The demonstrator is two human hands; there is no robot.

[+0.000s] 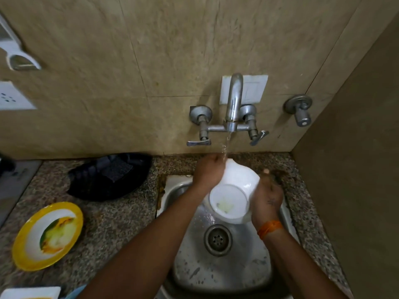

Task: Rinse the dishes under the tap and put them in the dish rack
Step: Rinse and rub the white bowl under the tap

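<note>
We hold a white bowl (pixel 234 190) over the steel sink (pixel 220 264), tilted so its underside and foot ring face us, its far rim up under the stream from the tap (pixel 233 102). Water runs off the bowl's lower edge toward the drain (pixel 218 240). Our left hand (pixel 209 171) wraps the bowl's upper left rim, fingers curled around the edge right where the water lands. Our right hand (pixel 266 195) clasps the bowl's right side, and an orange thread (pixel 268 228) sits around that wrist. On the granite counter (pixel 121 212) to the left lies a black dish rack (pixel 108 175), and nearer us a yellow-rimmed plate (pixel 47 236) smeared with food residue, well apart from the sink.
</note>
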